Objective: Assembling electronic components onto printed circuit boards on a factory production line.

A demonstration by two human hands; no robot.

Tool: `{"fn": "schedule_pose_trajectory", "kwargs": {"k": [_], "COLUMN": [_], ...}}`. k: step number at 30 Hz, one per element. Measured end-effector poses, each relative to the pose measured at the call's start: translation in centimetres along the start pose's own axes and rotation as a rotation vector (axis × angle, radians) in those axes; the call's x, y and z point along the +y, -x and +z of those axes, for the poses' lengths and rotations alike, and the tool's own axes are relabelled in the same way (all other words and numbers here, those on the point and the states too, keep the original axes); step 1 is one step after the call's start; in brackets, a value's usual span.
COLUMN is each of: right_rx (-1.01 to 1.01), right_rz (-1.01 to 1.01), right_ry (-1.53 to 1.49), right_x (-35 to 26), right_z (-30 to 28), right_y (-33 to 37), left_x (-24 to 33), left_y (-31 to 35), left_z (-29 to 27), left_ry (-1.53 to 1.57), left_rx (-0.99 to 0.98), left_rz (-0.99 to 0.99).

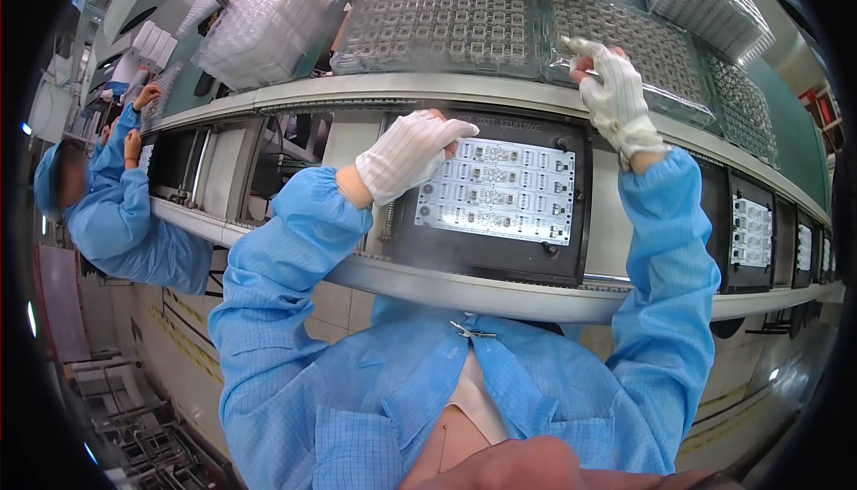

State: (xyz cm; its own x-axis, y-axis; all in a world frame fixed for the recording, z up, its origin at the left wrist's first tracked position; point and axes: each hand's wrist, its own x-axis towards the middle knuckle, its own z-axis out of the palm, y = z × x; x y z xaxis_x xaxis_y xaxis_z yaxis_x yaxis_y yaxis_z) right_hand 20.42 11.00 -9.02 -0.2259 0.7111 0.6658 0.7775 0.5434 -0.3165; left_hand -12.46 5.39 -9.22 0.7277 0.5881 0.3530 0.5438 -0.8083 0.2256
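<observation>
Nearest the wearer, just below the white circuit-board panel, runs the metal conveyor rail. The panel, made up of four strips, lies flat on a black carrier plate that shows around all its sides. At the panel's upper left corner is the left hand in a striped white glove, its fingers bent and its grip narrow; whether anything is pinched there, or whether the fingertips touch the panel, I cannot tell.

Above and to the right of the panel, the right hand, also gloved, reaches over the near edge of a clear blister tray. Its thumb and forefinger are close together, but any small part between them is too fine to make out. Another clear blister tray lies directly above the panel on the green table. Beyond, to the panel's upper right, rises a stack of clear trays.

A loose pinch could let a small part drop onto the panel or into the gap beside its carrier; the glove fabric could snag the tray's edge and jolt neighbouring pockets; a press from the left hand could shift the panel.
</observation>
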Motion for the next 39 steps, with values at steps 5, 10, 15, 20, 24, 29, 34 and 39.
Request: {"fn": "schedule_pose_trajectory", "kwargs": {"k": [5,10,15,20,24,29,34,39], "right_rx": [-0.065,-0.136,-0.150,-0.198,-0.205,-0.177,-0.178,-0.294], "right_rz": [0.111,0.370,0.410,0.469,0.457,0.348,0.202,0.442], "right_ry": [-0.178,-0.334,-0.383,-0.426,-0.441,-0.394,-0.265,-0.375], "right_x": [-2.3,-2.9,-2.3,-2.1,-2.6,-2.4,-4.0,-7.6], "right_z": [-1.6,-2.4,-2.5,-2.1,-1.9,-0.8,-0.5,-0.4], "right_y": [4.0,6.4,6.6,6.5,6.2,6.4,5.6,4.4], "left_x": [0.3,1.1,0.6,-0.8,-1.8,-2.5,-3.1,-3.4], "left_y": [-0.1,-0.9,-1.2,-1.7,-2.2,-2.7,-2.6,-0.5], "left_z": [0.2,-0.1,0.4,-0.4,-0.4,-0.2,-0.4,0.0], "left_ry": [-0.090,-0.206,-0.239,0.107,0.139,0.038,0.070,-0.070], "left_rx": [-0.058,-0.091,-0.073,-0.107,-0.138,-0.162,-0.180,0.041], "left_rz": [-0.014,0.058,0.075,-0.084,-0.063,0.054,0.069,0.154]}}
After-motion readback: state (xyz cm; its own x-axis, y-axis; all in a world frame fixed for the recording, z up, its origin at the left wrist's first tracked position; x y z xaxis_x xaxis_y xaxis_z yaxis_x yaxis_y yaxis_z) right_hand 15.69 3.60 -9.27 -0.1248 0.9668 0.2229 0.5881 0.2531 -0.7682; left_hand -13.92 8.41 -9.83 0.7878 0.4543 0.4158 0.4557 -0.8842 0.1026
